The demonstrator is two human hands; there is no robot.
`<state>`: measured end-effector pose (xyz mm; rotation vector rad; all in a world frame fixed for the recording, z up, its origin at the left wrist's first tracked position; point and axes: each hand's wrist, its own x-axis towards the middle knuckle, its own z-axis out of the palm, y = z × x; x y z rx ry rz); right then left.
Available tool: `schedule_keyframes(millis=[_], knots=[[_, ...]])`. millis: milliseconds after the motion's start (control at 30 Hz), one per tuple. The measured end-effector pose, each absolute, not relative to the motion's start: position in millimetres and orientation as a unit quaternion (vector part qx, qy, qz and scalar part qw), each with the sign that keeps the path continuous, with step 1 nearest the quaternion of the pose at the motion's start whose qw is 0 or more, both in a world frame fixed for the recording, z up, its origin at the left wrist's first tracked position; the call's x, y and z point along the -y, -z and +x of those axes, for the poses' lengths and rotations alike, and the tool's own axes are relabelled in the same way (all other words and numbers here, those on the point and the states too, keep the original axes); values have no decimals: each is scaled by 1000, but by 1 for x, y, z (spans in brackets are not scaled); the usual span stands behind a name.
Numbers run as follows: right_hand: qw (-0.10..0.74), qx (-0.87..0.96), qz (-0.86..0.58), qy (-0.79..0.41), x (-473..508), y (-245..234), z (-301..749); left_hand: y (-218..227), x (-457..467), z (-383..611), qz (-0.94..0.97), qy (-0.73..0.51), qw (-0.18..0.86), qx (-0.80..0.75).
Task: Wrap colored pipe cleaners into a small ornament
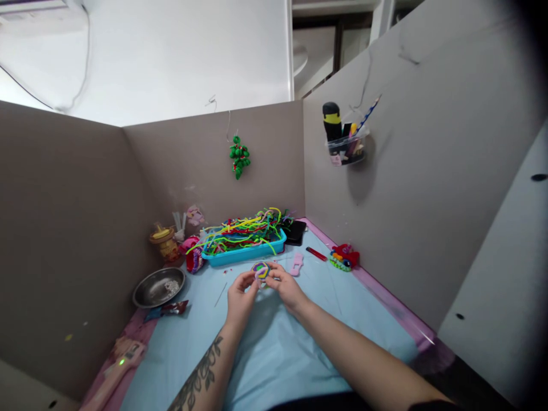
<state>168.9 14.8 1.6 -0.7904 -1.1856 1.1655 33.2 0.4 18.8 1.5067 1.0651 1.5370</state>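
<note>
Both hands meet over the light blue mat (274, 348) in front of a blue tray. My left hand (240, 294) and my right hand (286, 287) pinch a small coiled pipe-cleaner piece (260, 270) between their fingertips; it shows purple, green and yellow rings. The left forearm bears a tattoo. Just behind the hands, the blue tray (244, 254) is heaped with loose pipe cleaners (244, 228) in green, yellow, red and blue.
A metal bowl (158, 287) sits at the left, with a yellow jar (165, 241) and small craft pieces behind it. A pink foam shape (296, 264), a red lighter (315, 254) and a red-green craft piece (343, 257) lie right. Cardboard walls enclose the desk; a cup of tools (346, 145) hangs right.
</note>
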Motion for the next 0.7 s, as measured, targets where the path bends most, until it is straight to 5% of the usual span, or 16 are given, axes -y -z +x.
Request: schedule_keyframes(millis=[467,700], knots=[[641,569,-454,-246,-2,-7,173,-18,-4,32,515,-623,406,-427],[621,605,-424,-263,1,-6,166,-17,-3,33,512,-626,390,-440]])
